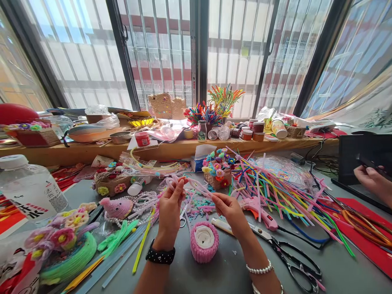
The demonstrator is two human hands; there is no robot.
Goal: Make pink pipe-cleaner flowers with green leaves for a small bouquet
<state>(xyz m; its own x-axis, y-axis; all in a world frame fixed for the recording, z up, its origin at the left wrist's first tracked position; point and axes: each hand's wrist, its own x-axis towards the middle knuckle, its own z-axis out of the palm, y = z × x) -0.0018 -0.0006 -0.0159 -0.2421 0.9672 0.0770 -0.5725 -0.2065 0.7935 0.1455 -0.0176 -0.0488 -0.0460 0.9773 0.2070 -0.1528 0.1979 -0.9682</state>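
Observation:
Pale pink pipe cleaners [199,188] stretch between my two hands above the table. My left hand [171,204] pinches them at one end, its fingertips together. My right hand [228,208] pinches the other end between thumb and fingers. Below and between the hands stands a small round pink fuzzy cup [204,245] with a white filling, touched by neither hand. Small scissors [183,216] lie beside my left hand. Large black-handled scissors [288,257] lie under and right of my right forearm. A pink glue gun [263,214] rests just beyond my right hand.
Bundled coloured pipe cleaners [275,188] spread at the right, before a flower basket [217,175]. At the left are a large plastic bottle [30,188], clear glue sticks [113,257] and a green wreath [70,261]. Another person's hand [375,179] holds a dark object at the far right.

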